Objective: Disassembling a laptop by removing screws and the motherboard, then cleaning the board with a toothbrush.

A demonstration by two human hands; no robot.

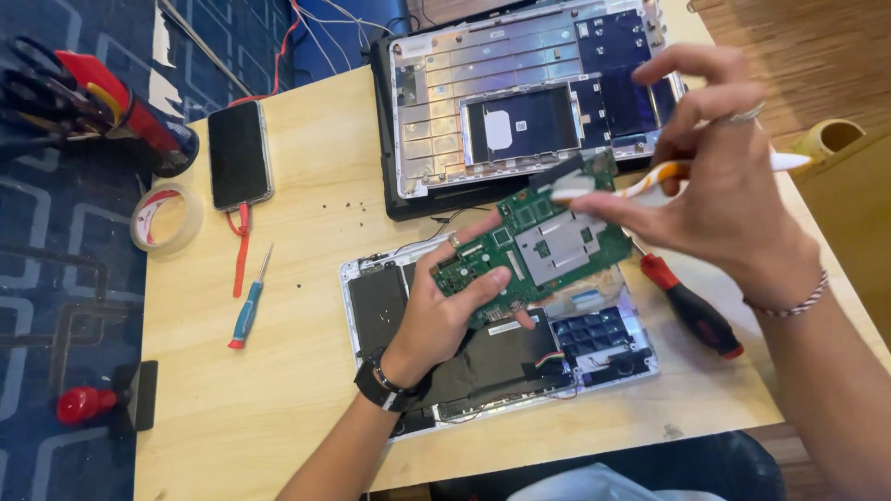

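Note:
My left hand (445, 311) grips a green circuit board (548, 243) by its lower left edge and holds it tilted above an opened laptop base (608, 357). My right hand (719, 186) holds a white and orange brush (650, 184), its pale bristle end resting on the board's upper edge. A black band is on my left wrist, and a ring and a bracelet are on my right.
A second opened laptop shell (520, 102) lies at the back. A red-handled screwdriver (691, 311) lies right of the base, a small blue one (249, 301) to the left. A phone (239, 153), a tape roll (167, 218) and a tool holder (102, 102) stand at the far left.

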